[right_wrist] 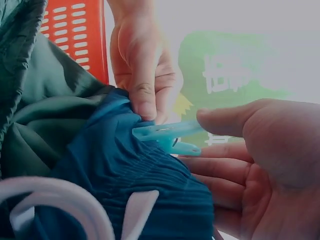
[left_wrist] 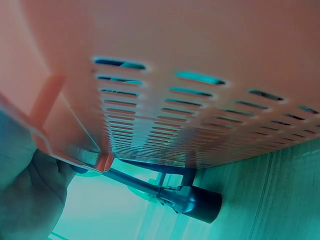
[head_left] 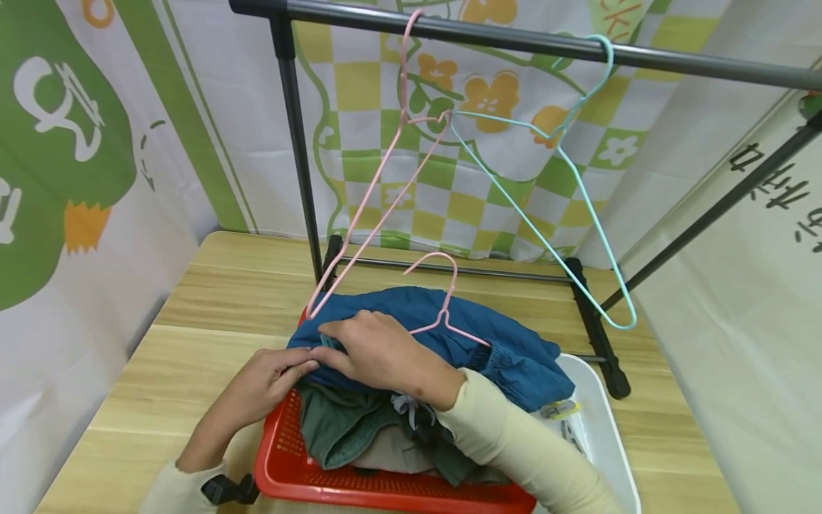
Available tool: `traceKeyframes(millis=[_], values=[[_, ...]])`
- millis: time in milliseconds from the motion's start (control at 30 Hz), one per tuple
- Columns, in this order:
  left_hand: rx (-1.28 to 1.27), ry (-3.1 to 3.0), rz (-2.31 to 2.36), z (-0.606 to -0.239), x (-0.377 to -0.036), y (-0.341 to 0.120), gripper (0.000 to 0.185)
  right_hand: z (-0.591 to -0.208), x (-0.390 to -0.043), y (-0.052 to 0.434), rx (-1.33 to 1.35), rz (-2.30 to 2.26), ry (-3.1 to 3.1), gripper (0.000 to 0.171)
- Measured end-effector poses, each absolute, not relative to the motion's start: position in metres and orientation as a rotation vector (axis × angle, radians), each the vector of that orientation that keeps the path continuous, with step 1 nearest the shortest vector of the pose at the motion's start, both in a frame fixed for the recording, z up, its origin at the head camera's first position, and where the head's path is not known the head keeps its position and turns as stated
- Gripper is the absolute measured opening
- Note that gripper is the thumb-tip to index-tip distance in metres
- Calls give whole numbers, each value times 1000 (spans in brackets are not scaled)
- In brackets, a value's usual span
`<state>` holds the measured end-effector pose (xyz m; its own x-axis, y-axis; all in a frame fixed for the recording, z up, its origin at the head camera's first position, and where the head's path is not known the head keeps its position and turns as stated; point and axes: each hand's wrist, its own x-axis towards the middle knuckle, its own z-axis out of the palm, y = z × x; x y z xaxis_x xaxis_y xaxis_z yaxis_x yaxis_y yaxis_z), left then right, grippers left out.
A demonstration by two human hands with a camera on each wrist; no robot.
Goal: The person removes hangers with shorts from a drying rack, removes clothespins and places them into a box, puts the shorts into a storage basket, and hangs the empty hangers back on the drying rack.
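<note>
A blue garment [head_left: 411, 303] with a gathered elastic waistband [right_wrist: 165, 185] lies over the clothes in the red basket [head_left: 321, 492]. Its edge is pinched by my left hand [head_left: 260, 385] between thumb and fingers at the garment's left end. Beside it, my right hand [head_left: 388, 350] holds a light blue clothespin [right_wrist: 170, 131] between thumb and fingers. The clothespin's tip is at the waistband in the right wrist view; whether it bites the cloth I cannot tell. A pink hanger [head_left: 444, 314] sits at the garment, its lower part hidden. The left wrist view shows mostly the basket's side [left_wrist: 150, 30].
A black rack bar [head_left: 514, 43] carries another pink hanger [head_left: 379, 171] and a mint hanger [head_left: 594, 214]. Green clothes [head_left: 340, 421] lie in the basket. A white tray [head_left: 604, 421] with small items stands to its right. Printed curtains surround the wooden table [head_left: 193, 314].
</note>
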<state>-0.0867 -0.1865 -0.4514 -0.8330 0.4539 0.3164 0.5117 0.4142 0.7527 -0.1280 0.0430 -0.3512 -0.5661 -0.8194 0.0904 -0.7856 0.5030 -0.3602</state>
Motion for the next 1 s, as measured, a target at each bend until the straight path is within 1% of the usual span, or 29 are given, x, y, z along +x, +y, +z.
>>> traceKeyframes(millis=[333, 667, 833, 1000], values=[[-885, -2588, -1386, -452, -86, -185, 21, -348, -126, 48, -1322, -716, 2621, 31], [-905, -2580, -1372, -452, -89, -183, 22, -352, -124, 54, -1355, -998, 2615, 23], [-885, -2595, -1333, -451, -90, -185, 22, -344, -121, 54, -1386, -1016, 2654, 24], [-887, -2607, -1351, -452, -88, -184, 22, -333, -112, 66, -1394, -1023, 2649, 31]])
